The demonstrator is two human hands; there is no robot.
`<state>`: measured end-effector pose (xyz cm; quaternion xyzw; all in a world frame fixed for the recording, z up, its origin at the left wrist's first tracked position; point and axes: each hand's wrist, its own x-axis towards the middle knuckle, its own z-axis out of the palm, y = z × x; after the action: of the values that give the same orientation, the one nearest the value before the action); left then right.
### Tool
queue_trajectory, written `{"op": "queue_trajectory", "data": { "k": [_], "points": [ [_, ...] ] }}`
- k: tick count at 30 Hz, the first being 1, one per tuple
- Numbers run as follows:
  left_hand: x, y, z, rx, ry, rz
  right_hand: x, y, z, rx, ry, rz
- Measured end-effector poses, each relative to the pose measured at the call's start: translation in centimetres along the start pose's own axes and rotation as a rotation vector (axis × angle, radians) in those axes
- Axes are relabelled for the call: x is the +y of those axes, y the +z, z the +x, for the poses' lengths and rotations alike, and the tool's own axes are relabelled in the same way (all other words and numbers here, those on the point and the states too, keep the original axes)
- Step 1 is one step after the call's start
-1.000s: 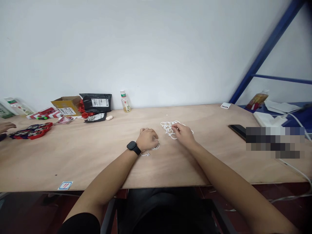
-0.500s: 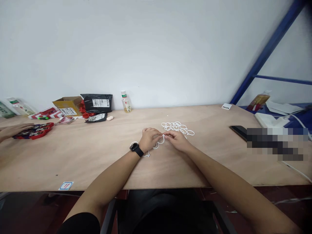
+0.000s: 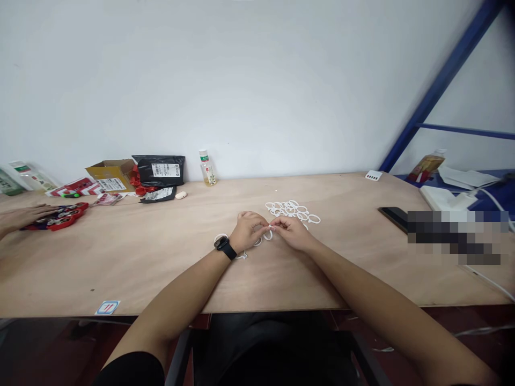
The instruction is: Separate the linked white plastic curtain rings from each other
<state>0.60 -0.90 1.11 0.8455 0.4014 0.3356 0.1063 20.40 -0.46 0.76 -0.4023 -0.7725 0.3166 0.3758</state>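
Right hand (image 3: 295, 234) nearer, fingers (image 3: 278, 224) round ring (image 3: 267, 235)

Plywood table top (image 3: 161, 268), pale, spans the frame across the middle.

Centre: heap of loose white rings (image 3: 293, 209). Just below and left of it, linked rings (image 3: 242, 256) trail on the wood.

Upper left, along the wall:
- small clear bottle (image 3: 206, 168), upright
- black mailer bag (image 3: 160, 170) with a white label
- cardboard box (image 3: 109, 172)
- small white oval piece (image 3: 180, 194)

Far left: red tray (image 3: 60, 215).

Lower left edge: blue-bordered sticker (image 3: 108, 306).

Right: black phone (image 3: 392, 214), lying flat. White adapter (image 3: 372, 175) at the back edge. White cable (image 3: 488, 280) runs off the right edge.
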Motion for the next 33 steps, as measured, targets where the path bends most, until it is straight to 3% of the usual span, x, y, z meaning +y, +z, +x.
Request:
{"op": "queue_trajectory", "data": {
  "k": [14, 17, 20, 23, 26, 29, 33],
  "points": [
    [0.1, -0.3, 0.4, -0.036, 0.010, -0.004, 0.3, 0.7, 0.2, -0.004, 0.074, 0.230],
    [-0.1, -0.4, 0.5, 0.001, -0.004, -0.006, 0.2, 0.7, 0.2, 0.054, 0.016, 0.131],
    [-0.6, -1.1, 0.6, 0.014, -0.023, 0.046, 0.3, -0.1, 0.4, 0.172, -0.075, -0.136],
    [-1.3, -2.1, 0.4, -0.108, -0.012, 0.129, 0.9, -1.6, 0.7, 0.264, -0.104, -0.412],
    [-2.2, -2.6, 0.2, -0.271, -0.026, 0.176, 1.7, -2.8, 0.8, 0.321, -0.066, -0.543],
    [-2.7, -2.5, 0.2, -0.345, -0.046, 0.204, 2.0, -3.0, 0.9, 0.332, -0.044, -0.525],
    [-2.7, -1.9, 0.3, -0.331, -0.040, 0.224, 1.2, -1.9, 0.7, 0.235, -0.071, -0.402]
  ]
}}
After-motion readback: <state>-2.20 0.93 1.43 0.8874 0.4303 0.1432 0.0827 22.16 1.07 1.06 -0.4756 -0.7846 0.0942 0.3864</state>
